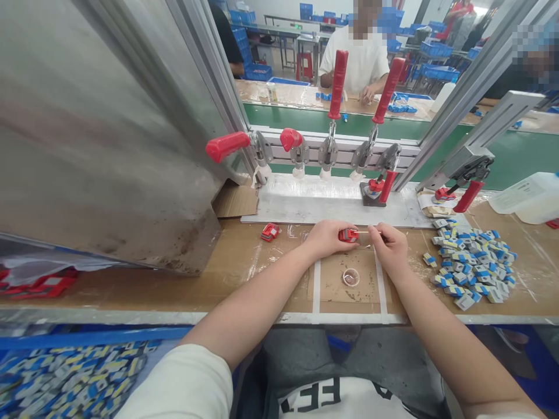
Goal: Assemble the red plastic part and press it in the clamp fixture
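My left hand (328,238) is closed around a small red and grey toy car body (348,235). In a pinch, my right hand (392,250) grips a thin pale stick (361,232), whose tip reaches the red body. Whether the stick has a brush or swab end is too small to tell. Just below both hands, a small round dish (350,277) with some brownish stuff in it sits on a taped cardboard sheet (328,294). A second red and grey toy car body (269,232) lies on the table to the left of my left hand.
Toggle clamps with red handles (338,84) stand on a metal frame behind my hands. To the right lies a pile of blue, grey and yellow pieces (474,265), near a translucent jug (528,198). A large metal panel (109,145) fills the left. A co-worker (356,58) sits opposite.
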Available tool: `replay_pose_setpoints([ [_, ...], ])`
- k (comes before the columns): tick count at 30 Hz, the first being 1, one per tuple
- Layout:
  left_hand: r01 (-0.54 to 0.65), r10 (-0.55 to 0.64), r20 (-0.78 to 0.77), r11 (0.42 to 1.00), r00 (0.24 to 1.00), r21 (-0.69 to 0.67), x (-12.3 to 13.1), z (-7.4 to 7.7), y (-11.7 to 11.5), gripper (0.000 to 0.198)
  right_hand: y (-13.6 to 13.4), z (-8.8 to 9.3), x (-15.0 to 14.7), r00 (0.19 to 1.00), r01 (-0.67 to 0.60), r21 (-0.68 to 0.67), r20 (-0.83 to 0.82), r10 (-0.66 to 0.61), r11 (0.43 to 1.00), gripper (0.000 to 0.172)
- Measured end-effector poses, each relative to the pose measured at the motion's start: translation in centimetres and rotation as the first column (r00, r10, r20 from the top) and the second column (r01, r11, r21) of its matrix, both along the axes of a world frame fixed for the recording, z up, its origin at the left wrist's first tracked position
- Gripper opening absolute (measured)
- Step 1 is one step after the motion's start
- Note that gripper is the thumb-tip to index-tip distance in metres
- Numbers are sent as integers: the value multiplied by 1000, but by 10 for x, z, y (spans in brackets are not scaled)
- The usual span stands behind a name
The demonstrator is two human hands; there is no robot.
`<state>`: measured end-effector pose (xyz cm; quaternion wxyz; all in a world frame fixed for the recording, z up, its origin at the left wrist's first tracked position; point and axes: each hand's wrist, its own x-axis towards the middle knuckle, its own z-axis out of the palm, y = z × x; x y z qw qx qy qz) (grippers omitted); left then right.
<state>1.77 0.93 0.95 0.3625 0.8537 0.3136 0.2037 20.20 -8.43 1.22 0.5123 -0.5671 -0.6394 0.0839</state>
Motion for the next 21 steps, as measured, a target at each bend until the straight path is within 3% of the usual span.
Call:
replay_pose_setpoints([
  [10,4,-4,-1,1000,1000,20,0,-3,1,36,-3,-6,4,998,24,47,63,-27,999,46],
  [12,2,-2,14,1000,1000,5,0,-4,1,39,-6,-6,6,999,-20,69,33,18,997,45],
  [14,-3,4,50,1000,999,-17,0,-5,2,42,-9,-5,7,987,-159,80,-9,160,984,44],
  [16,3,0,92,999,996,-34,0,-7,3,46,-10,-1,6,920,-391,55,-23,392,919,43],
  [18,14,-8,124,999,992,-44,0,-9,4,48,-11,2,4,809,-588,3,-10,588,809,43],
  [21,25,-15,155,998,988,-60,-1,-13,6,50,-10,3,-1,712,-695,-112,35,701,710,45],
])
